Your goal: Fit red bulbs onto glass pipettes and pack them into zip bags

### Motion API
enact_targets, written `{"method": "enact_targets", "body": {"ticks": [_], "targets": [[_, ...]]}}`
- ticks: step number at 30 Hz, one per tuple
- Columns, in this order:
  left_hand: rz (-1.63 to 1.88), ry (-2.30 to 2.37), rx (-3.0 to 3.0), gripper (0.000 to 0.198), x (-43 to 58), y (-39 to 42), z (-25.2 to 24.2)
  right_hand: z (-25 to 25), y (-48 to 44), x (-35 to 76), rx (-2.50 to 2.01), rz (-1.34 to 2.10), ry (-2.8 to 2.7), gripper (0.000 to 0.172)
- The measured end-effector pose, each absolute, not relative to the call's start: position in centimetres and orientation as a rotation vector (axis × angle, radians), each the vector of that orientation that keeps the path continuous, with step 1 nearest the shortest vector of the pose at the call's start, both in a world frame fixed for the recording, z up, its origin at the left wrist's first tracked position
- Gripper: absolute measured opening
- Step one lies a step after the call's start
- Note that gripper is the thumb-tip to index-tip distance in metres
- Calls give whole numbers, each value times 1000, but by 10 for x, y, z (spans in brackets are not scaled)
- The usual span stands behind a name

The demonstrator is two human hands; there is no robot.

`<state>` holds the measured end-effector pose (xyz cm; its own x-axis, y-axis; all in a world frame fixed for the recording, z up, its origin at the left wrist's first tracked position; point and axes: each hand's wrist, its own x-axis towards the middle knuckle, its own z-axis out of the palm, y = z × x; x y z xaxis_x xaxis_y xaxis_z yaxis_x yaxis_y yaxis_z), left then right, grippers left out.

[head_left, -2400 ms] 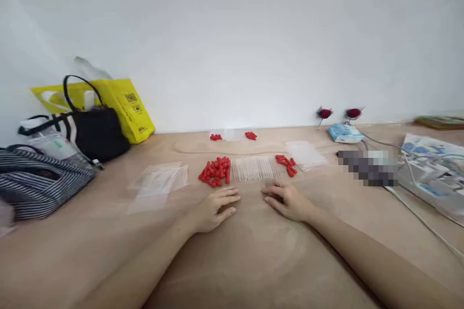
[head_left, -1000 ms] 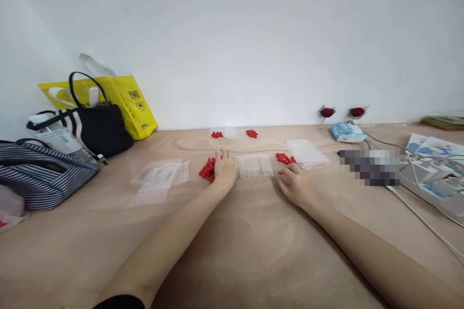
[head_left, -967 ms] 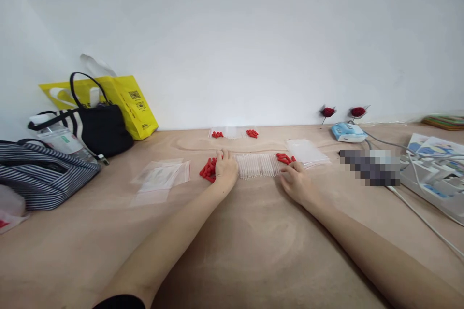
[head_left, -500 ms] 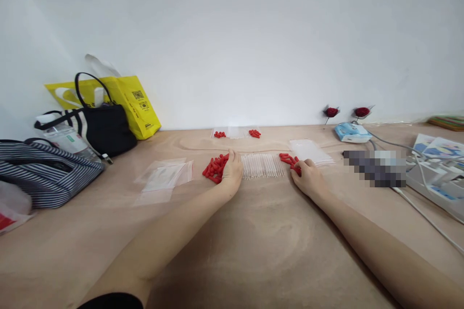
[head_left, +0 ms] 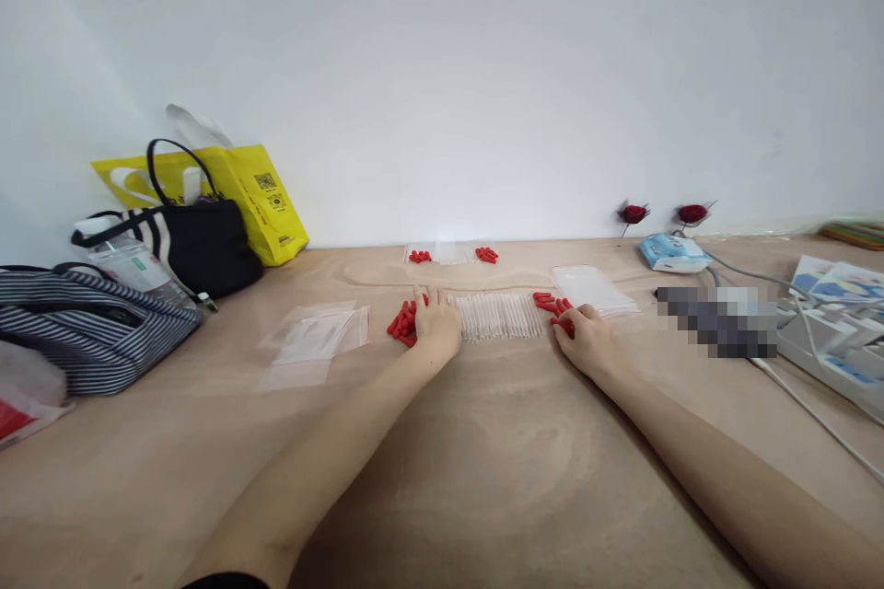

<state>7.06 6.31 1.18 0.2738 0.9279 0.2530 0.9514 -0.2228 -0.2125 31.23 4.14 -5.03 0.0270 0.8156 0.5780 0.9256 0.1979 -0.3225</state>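
Observation:
A row of thin clear tubes (head_left: 498, 316) lies on the wooden table (head_left: 483, 479). A pile of small red caps (head_left: 399, 324) sits at its left end and a smaller red pile (head_left: 549, 301) at its right end. My left hand (head_left: 436, 328) lies on the left pile with its fingers stretched forward over the caps. My right hand (head_left: 588, 339) rests at the right pile, fingers bent and pinched together on red caps at its near edge.
Flat clear bags (head_left: 314, 338) lie to the left, and a stack of them (head_left: 592, 287) to the right. Small bags with red pieces (head_left: 452, 253) sit near the wall. Handbags (head_left: 200, 244) and a yellow bag (head_left: 266, 202) stand at the left. Cables and boxes (head_left: 829, 313) are at the right.
Both hands went forward from the bare table to the two red piles. Over the last half second the left hand slid a little further over its pile, while the right hand stayed.

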Motion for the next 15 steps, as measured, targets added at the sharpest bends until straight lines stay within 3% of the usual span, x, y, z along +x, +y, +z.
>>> {"method": "enact_targets", "body": {"ticks": [9,15], "targets": [[-231,-1867,-2160,24,65,69,10,-51,41,311,-1618,-214,-1780,15],[-532,-1654,-2302,19,50,47,16,-48,38,306,-1493,-104,-1695,16]]}}
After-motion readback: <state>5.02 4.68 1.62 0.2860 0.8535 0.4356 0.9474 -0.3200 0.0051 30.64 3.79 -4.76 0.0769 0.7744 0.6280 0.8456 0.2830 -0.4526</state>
